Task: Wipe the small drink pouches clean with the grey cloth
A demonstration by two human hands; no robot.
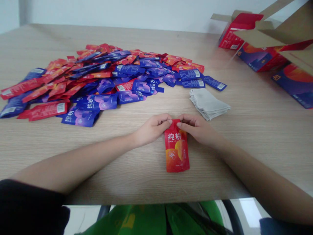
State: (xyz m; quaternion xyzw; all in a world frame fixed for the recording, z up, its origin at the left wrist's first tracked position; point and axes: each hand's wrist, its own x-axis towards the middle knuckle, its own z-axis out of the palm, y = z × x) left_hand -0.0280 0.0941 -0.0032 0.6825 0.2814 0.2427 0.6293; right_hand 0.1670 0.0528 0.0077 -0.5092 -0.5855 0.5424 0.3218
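Observation:
A red and orange pouch (pixel 176 153) with white lettering hangs or lies upright in front of me, close to the table's near edge. My left hand (pixel 156 128) pinches its narrow top end from the left. From the right, my right hand (pixel 194 127) pinches the same top end between thumb and fingers. Both thumbs rest on the printed front. Just beyond my right hand lies a folded grey cloth (pixel 209 103). To the far left spreads a heap of red pouches (pixel 46 110) and purple-blue pouches (pixel 102 101), overlapping one another.
Open cardboard boxes stand at the right: a red box (pixel 231 34) at the back, a blue and red box (pixel 260 58) before it, and another box (pixel 293 83) at the right edge. A white wall (pixel 146 14) bounds the wooden table (pixel 127 182) behind.

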